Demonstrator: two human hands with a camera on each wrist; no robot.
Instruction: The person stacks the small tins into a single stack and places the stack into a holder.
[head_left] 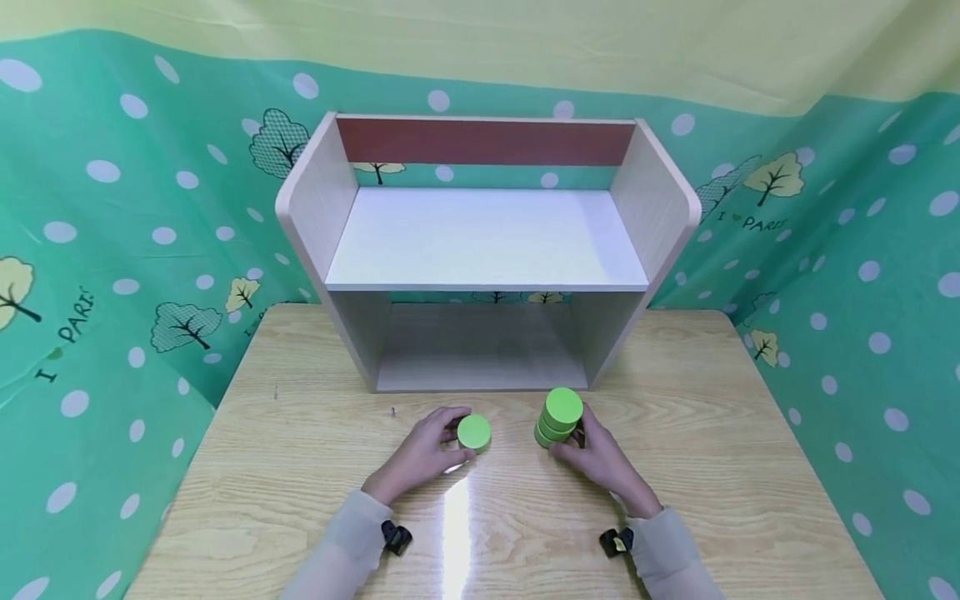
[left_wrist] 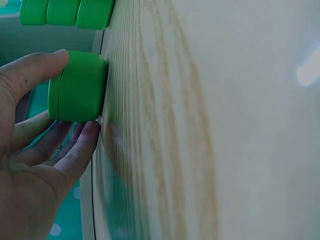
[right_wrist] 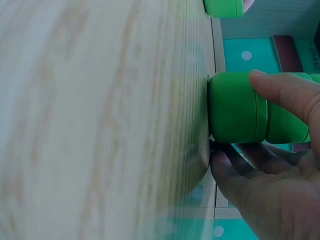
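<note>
- Cloth (head_left: 150, 204) hangs on the far left, green with white dots and little trees, and it goes round the back to the right side too.
- The wooden surface (head_left: 225, 492) starts next and runs under everything.
- A pale sleeve (head_left: 333, 554) comes in from the bottom, with a small black thing (head_left: 397, 537) at the wrist.
- The left hand (head_left: 423, 454) is there, and its grip is narrow, holding one green pot (head_left: 474, 433) between thumb and fingers. The pot stands upright on the surface, flat top up.
- In the middle, behind both hands, a pale shelf (head_left: 487, 242) stands on the surface. It has two levels and a dark red board (head_left: 487, 142) across its back at the top.
- Right of the pot, apart from it, is a green pile (head_left: 561, 412), upright on the surface in front of the shelf. The left wrist view shows three green parts in it.
- The right hand (head_left: 600, 458) has its grip round the low part of the pile, thumb on one side and fingers on the other.
</note>
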